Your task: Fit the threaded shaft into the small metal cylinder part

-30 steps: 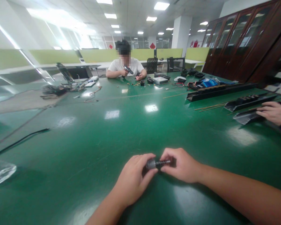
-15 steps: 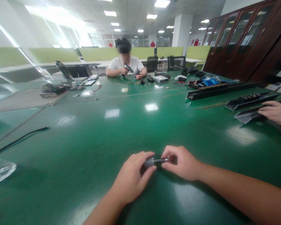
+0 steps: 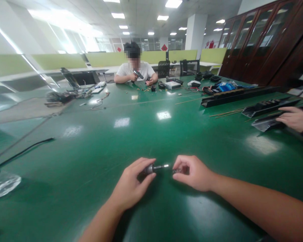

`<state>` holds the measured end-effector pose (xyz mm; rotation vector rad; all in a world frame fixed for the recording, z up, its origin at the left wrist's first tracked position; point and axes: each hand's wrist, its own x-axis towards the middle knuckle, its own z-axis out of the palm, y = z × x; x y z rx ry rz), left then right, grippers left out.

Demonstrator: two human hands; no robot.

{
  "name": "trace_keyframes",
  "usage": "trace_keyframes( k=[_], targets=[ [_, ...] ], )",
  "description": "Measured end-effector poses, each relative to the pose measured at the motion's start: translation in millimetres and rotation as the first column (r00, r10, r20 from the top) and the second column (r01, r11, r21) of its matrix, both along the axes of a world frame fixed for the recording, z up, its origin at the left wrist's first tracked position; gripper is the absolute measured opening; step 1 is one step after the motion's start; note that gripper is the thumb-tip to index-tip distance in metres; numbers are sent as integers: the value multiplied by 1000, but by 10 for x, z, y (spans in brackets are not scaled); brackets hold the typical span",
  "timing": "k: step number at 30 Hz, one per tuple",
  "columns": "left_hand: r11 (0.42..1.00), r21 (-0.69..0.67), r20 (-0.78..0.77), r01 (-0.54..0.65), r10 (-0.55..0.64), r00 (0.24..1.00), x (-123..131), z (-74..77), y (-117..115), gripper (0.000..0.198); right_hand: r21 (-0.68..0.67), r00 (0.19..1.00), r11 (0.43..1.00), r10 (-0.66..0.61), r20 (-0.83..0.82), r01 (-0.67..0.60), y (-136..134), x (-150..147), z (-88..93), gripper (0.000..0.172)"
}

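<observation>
- Watching both hands low over the green table (image 3: 91, 151): the left hand (image 3: 131, 186) is closed around a dark cylinder (image 3: 149, 169), with a bare metal shaft (image 3: 162, 166) poking out toward the right.
- The right hand (image 3: 193, 173) pinches a small dark piece (image 3: 177, 170) between thumb and forefinger, clamped tight. It sits just off the shaft tip, and I cannot tell whether the two touch.
- Both parts hang just above the tabletop at its near side, well apart from everything else.
- Risk one, as I judge it: only fingertips hold the small piece. A slip drops it on the glossy green, where something that dark could roll and be hard to spot.
- Risk two: piece and shaft look slightly out of line, with the piece a touch lower. Pressing them together like that could cock or jam it.
- Risk three: the cylinder is round and mostly buried in my fingers, so a twist could spin it in the grip.
- Containers now: a clear plastic bag (image 3: 3, 186) lies crumpled at the far left beside a black cable (image 3: 25, 151). I cannot make out what is in it.
- Black troughs (image 3: 265, 123) sit at right with a co-worker's hand (image 3: 294, 118) on one. Their insides are hidden from here, and thin rods (image 3: 229, 113) lie beside them.
- Glass-door cabinets (image 3: 255, 43) stand behind, their contents too blurred to tell.
</observation>
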<state>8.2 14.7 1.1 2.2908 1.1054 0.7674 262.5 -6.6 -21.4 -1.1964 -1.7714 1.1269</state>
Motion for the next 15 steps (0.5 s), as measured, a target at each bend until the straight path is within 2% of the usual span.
trace_keyframes(
  k=[2, 4, 6, 8, 12, 15],
  targets=[
    [995, 17, 28, -96, 95, 995, -50, 8, 37, 31, 4, 1000, 1000, 30, 5, -30, -2, -3, -11, 14],
    [979, -37, 79, -200, 202, 976, -70, 23, 61, 35, 14, 999, 999, 47, 10, -47, -2, -4, -22, 14],
    [947, -176, 166, -267, 296, 940, -68, 57, 62, 45, 27, 999, 998, 48, 16, -48, -1, -3, -28, 14],
    [904, -336, 252, -265, 357, 900, -70, 115, 28, 55, 46, 999, 998, 46, 29, -47, 2, -2, -31, 14],
    [831, -501, 334, -240, 442, 833, -228, 232, -179, 53, 57, 997, 996, 59, 51, -62, 15, 0, -46, 16],
    [806, -464, 251, -367, 517, 818, -576, 213, -438, 50, 44, 996, 996, 72, 49, -75, 26, 0, -72, 17]
  ],
)
